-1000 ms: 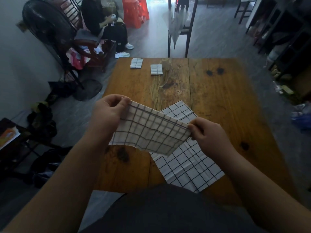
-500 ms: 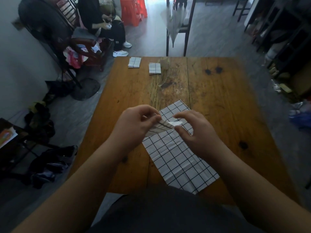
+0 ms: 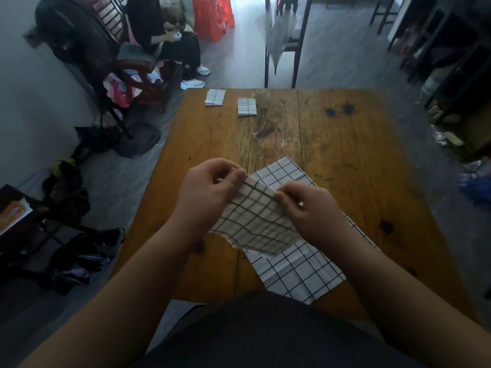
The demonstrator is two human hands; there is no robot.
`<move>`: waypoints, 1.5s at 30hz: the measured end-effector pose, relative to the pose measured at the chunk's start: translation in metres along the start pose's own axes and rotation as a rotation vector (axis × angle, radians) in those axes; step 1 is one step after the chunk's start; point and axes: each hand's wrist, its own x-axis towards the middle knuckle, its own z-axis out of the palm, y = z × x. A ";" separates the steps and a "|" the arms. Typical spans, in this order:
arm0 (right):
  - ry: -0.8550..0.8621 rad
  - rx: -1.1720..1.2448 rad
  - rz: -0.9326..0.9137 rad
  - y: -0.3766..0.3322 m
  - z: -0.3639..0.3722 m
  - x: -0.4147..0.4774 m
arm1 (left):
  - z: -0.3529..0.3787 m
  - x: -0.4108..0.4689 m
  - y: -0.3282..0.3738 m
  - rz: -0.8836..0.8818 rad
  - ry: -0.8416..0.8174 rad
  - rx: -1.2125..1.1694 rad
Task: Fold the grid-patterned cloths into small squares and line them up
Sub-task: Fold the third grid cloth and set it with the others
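My left hand [image 3: 210, 189] and my right hand [image 3: 310, 208] pinch the top edge of a folded grid-patterned cloth [image 3: 255, 224], close together, above the wooden table [image 3: 345, 155]. The cloth hangs down between them, its lower edge ragged and loose. Under it a second grid-patterned cloth [image 3: 297, 269] lies flat and unfolded on the table, partly hidden by my hands. Two folded cloth squares sit side by side near the far edge, one [image 3: 215, 97] to the left and one [image 3: 247, 107] just right of it.
A chair [image 3: 284, 41] with a grey cloth draped on it stands behind the table's far edge. At the far left a person sits in an armchair [image 3: 143, 65] behind a standing fan [image 3: 71, 41]. Bags and clutter lie on the floor on both sides.
My hands came together from wide apart, folding the held cloth in half, and now stand slightly apart again with the doubled cloth hanging lower between them.
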 end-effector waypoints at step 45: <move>-0.098 -0.102 -0.030 0.000 -0.048 -0.014 | 0.019 0.020 -0.033 0.177 -0.588 0.342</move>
